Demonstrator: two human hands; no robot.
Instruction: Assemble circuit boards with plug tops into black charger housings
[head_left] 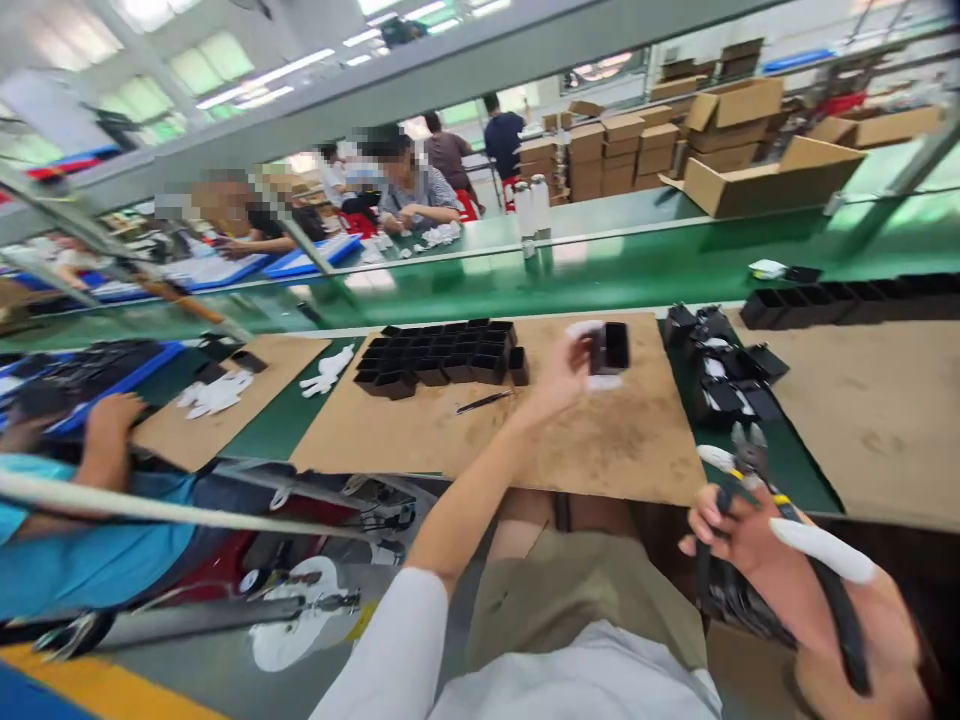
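Observation:
My left hand is stretched out over the brown board and grips a small black plastic box part, with white finger cots on the fingertips. Near the lower right, my right hand is closed on a pair of black-handled cutting pliers, jaws pointing up; one finger wears a white cot. To the left of the held part, a block of several matching black box parts stands in rows on the board. A thin dark tool lies just in front of them.
A heap of black parts lies right of the board, and a row of black boxes runs further right. A green conveyor belt passes behind. A co-worker in blue sits at my left; other people work across the belt near cardboard boxes.

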